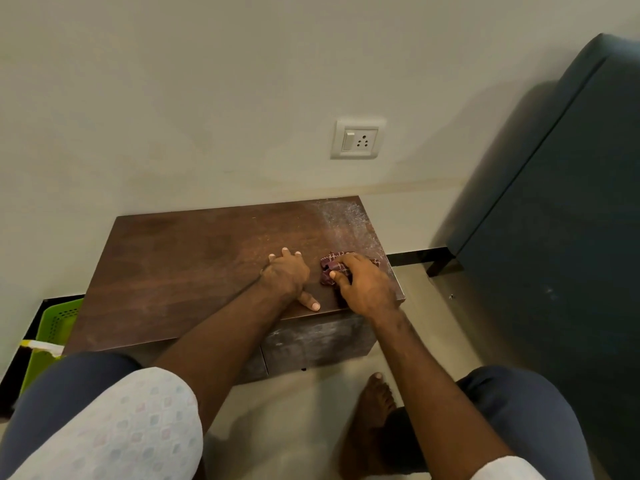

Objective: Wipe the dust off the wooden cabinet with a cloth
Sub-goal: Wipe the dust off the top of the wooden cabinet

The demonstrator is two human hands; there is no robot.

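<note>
A low dark wooden cabinet stands against the wall. Pale dust covers its far right corner and streaks its front face. My right hand presses a crumpled maroon patterned cloth onto the top near the right front corner, fingers curled over it. My left hand rests flat on the top just left of the cloth, fingers spread, thumb near the front edge, holding nothing.
A green plastic basket sits on the floor at the cabinet's left. A dark teal upholstered bed frame stands to the right. A wall socket is above the cabinet. My knees and bare foot are in front.
</note>
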